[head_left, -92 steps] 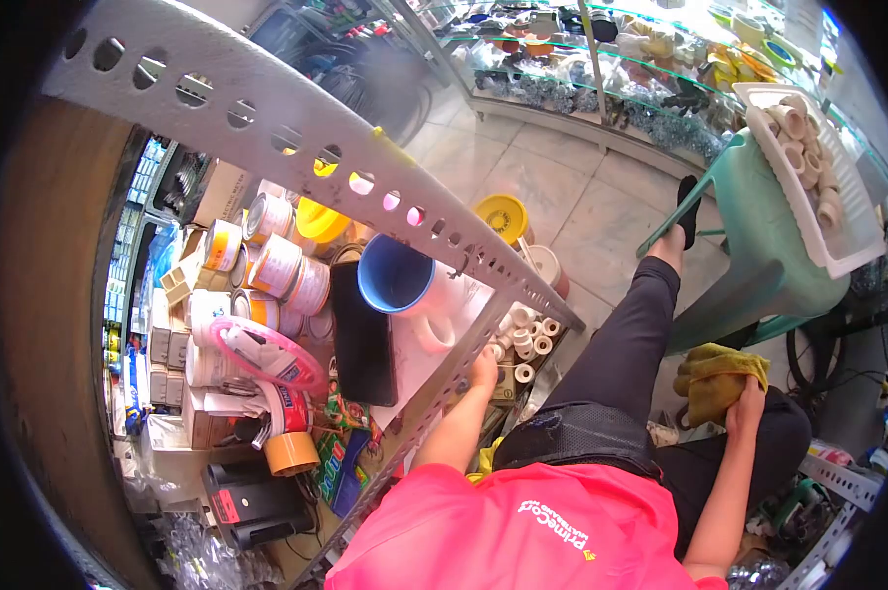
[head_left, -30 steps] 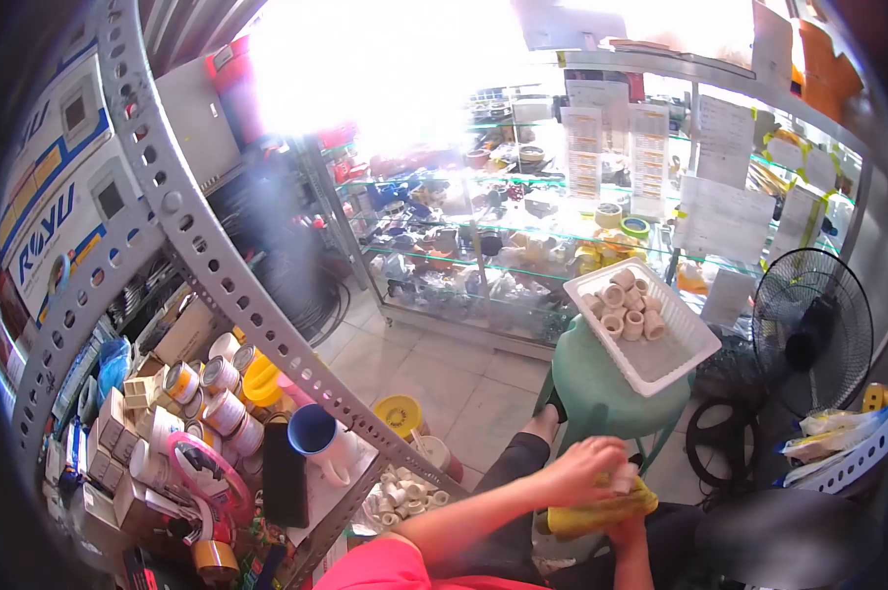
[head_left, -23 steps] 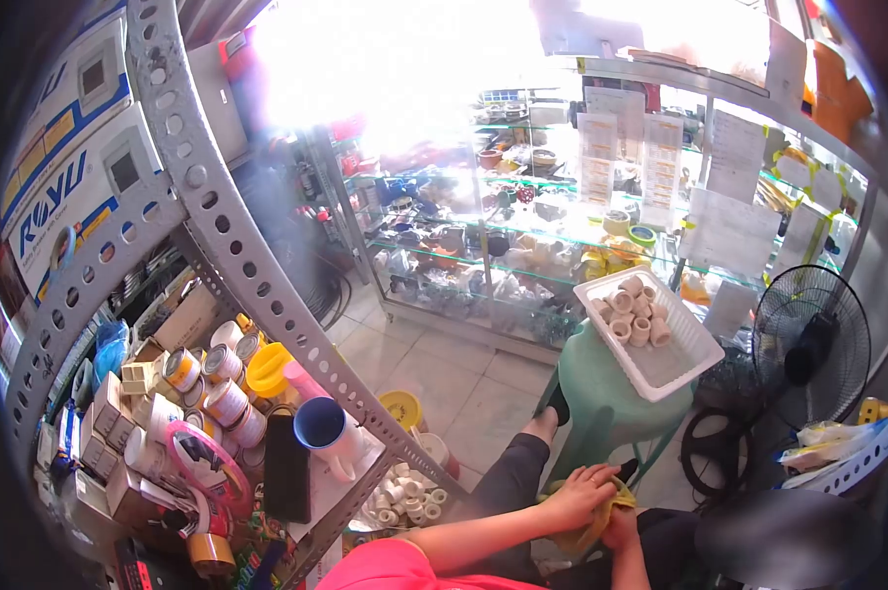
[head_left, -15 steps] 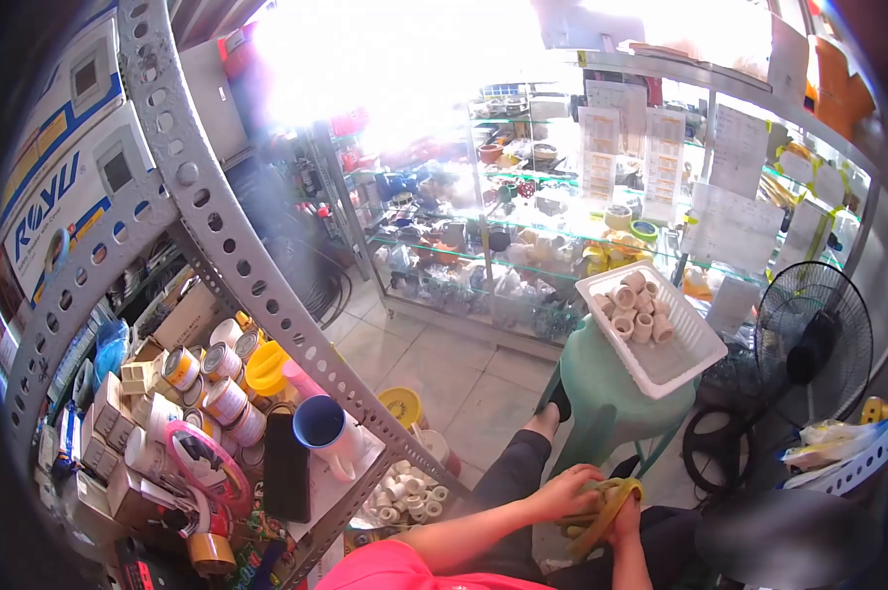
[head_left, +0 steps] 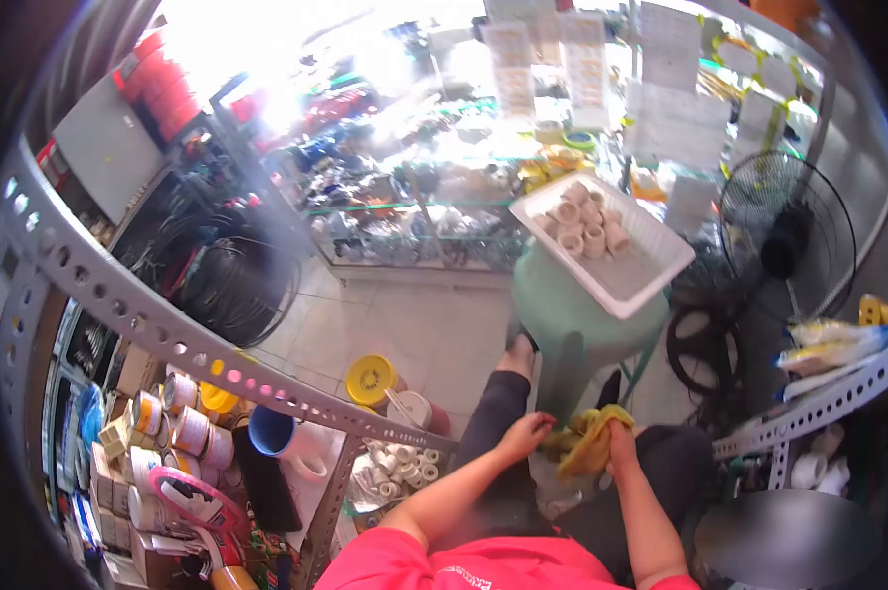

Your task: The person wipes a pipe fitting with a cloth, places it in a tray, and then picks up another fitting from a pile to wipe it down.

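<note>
A crumpled yellow cloth hangs over my lap, bunched in my right hand, whose fingers are wrapped round it. Just left of the cloth is my left hand, its fingers curled together. Whether anything small is in the left fingers, I cannot make out. Beyond my hands, a white tray rests on a green plastic stool. Several cream-white pipe fittings lie heaped in the tray's far left part.
A perforated metal shelf on my left holds cans, a blue mug and a black phone. White fittings lie in a bag beside my leg. A fan stands at right; a glass display case is ahead.
My left hand has come away from the cloth to the left. The cloth has opened out somewhat in my right hand. The camera view has shifted.
</note>
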`<act>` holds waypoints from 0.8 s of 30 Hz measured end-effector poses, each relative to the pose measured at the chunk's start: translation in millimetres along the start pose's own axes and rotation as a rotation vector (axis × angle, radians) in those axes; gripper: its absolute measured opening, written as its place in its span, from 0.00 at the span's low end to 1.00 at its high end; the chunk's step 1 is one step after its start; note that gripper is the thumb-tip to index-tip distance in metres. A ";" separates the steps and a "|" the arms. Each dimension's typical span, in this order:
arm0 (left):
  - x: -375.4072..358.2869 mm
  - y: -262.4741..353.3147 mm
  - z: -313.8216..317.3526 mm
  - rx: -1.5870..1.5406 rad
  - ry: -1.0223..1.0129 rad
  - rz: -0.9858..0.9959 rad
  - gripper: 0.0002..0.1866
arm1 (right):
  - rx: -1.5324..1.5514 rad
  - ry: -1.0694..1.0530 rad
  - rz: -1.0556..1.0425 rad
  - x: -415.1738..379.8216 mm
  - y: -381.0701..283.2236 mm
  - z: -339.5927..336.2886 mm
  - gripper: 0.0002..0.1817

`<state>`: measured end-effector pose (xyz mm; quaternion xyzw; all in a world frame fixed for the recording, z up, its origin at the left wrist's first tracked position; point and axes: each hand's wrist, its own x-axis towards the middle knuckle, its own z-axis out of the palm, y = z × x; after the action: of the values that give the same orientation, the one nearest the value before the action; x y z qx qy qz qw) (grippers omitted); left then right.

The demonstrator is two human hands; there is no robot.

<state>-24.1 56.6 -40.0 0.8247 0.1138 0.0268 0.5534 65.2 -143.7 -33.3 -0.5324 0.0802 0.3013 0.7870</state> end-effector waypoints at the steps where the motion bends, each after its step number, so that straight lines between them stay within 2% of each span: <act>1: 0.1 3.9 -1.5 0.028 -0.019 -0.028 0.12 | 0.055 -0.013 0.056 1.4 0.7 -1.1 0.17; 2: -0.4 2.4 0.0 -0.044 0.005 -0.015 0.12 | 0.110 -0.030 0.108 1.3 -2.0 1.2 0.19; 6: 2.8 0.1 -1.3 -0.003 -0.007 -0.044 0.14 | 0.338 -0.297 0.248 -11.3 -14.6 10.2 0.18; 9: 8.9 -11.2 4.5 -0.061 0.015 -0.093 0.15 | 0.235 -0.570 0.161 -27.8 -33.9 20.7 0.16; 11: 14.5 -17.4 10.3 -0.187 0.039 -0.169 0.17 | 0.158 -0.579 0.106 -28.7 -35.2 23.6 0.16; 12: 18.5 -21.0 9.4 -0.269 -0.073 -0.280 0.20 | 0.121 -0.582 0.076 -29.2 -34.0 23.8 0.17; 14: 14.9 26.5 -3.4 -0.487 -0.217 -0.493 0.22 | 0.088 -0.479 0.063 -24.0 -25.5 17.1 0.18; 17: 12.4 28.2 -6.4 -0.900 -0.349 -0.522 0.24 | -0.035 -0.288 -0.017 -13.3 -10.4 8.3 0.18; 19: 16.7 -7.0 -5.7 -1.480 -0.454 -0.488 0.24 | -0.125 -0.182 -0.067 -11.1 -6.5 6.7 0.19; 22: 8.0 -6.6 -8.6 -1.397 -0.561 -0.579 0.19 | -0.219 -0.133 -0.129 -1.7 -1.5 0.7 0.21; 24: 4.3 6.3 -8.6 -1.265 -0.613 -0.667 0.17 | -0.404 -0.127 -0.168 -2.4 -8.5 2.2 0.21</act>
<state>-20.4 63.0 -31.3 0.2450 0.1610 -0.3108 0.9042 67.5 -144.9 -24.7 -0.6640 -0.0760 0.2773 0.6902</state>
